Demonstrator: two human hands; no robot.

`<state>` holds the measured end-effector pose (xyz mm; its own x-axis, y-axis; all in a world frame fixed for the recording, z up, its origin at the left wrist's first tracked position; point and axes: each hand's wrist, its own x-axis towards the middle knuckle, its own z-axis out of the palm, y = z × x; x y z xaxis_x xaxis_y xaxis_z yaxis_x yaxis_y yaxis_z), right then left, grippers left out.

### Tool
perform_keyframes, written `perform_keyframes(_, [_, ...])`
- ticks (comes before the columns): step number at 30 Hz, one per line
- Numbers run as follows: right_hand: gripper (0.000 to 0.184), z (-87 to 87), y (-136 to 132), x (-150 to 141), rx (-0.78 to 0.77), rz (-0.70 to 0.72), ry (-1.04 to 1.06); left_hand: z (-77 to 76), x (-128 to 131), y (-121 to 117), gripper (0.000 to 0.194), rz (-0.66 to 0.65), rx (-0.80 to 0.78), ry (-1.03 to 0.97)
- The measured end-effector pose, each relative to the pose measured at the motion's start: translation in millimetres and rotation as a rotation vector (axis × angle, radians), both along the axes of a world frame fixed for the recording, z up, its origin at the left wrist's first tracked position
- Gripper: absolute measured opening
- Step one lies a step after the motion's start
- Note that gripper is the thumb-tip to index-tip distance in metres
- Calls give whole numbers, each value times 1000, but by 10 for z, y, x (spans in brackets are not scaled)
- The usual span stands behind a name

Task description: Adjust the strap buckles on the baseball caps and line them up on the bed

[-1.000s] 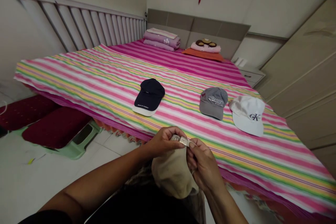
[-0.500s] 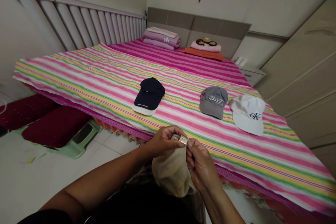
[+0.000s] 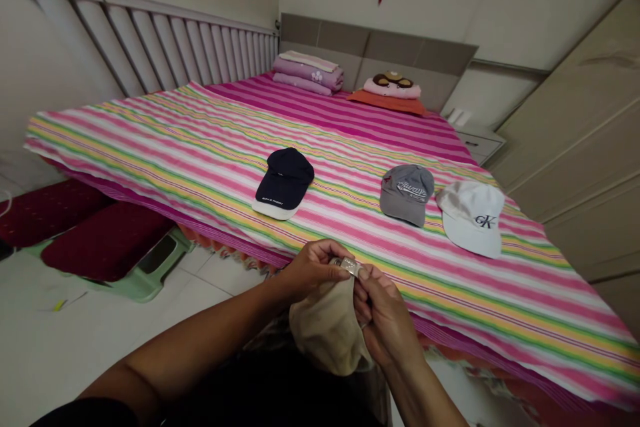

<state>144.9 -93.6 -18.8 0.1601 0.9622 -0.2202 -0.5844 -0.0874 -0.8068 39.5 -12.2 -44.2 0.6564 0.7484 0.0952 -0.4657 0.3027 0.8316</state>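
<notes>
A beige cap (image 3: 327, 327) hangs crown down between my hands, close to my body at the bed's near edge. Its back strap carries a shiny metal buckle (image 3: 351, 266). My left hand (image 3: 317, 270) pinches the strap on the buckle's left side, thumb below and fingers above. On the right side, my right hand (image 3: 377, 297) grips the strap end beside the buckle between thumb and forefinger, its other fingers curled against the cap. The cap's brim is hidden from view.
On the striped bedspread (image 3: 200, 147) lie a navy cap (image 3: 287, 177), a grey cap (image 3: 407, 193) and a white cap (image 3: 473, 217). Folded bedding (image 3: 307, 73) rests near the headboard. A green stool (image 3: 150, 280) with a dark red top stands left on the tiled floor.
The buckle has tilted slightly and shifted a little to the right between my fingers. Both hands keep their hold on the strap; the caps on the bed have not moved.
</notes>
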Motion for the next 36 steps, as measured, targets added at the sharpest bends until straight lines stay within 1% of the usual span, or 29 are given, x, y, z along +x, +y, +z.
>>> perform_keyframes(4, [26, 3, 0, -8, -15, -18, -11, 13, -11, 13, 25, -10, 25, 24])
perform_keyframes(7, [28, 9, 0, -13, -30, -33, -52, 22, -16, 14, 25, -13, 7, 26])
perform_keyframes(14, [25, -21, 17, -21, -66, -48, -180, -36, 7, -21, 27, -8, -147, -1])
perform_keyframes(17, [21, -68, 24, -2, -42, -50, -226, -64, 20, -42, 27, -24, -247, -52])
perform_keyframes(19, [17, -94, 18, 25, -13, -55, -316, -70, 25, -54, 29, -37, -301, -82])
perform_keyframes(21, [14, -108, 4, 62, 29, -106, -468, -70, 27, -61, 31, -40, -331, -106])
perform_keyframes(23, [15, -106, -14, 103, 103, -177, -708, -70, 24, -63, 30, -46, -344, -128])
perform_keyframes(25, [15, -92, -31, 138, 211, -232, -990, -73, 20, -61, 29, -57, -347, -142])
perform_keyframes(27, [12, -72, -42, 159, 305, -274, -1196, -79, 19, -58, 30, -62, -345, -145])
perform_keyframes(29, [13, -53, -46, 164, 365, -308, -1279, -83, 22, -55, 31, -60, -345, -136])
perform_keyframes(33, [14, -47, -42, 158, 421, -328, -1343, -84, 24, -55, 31, -55, -338, -117])
perform_keyframes(34, [13, -53, -40, 158, 413, -334, -1337, -84, 22, -57, 31, -56, -331, -110])
perform_keyframes(36, [9, -74, -40, 159, 348, -326, -1274, -86, 15, -60, 31, -56, -312, -93])
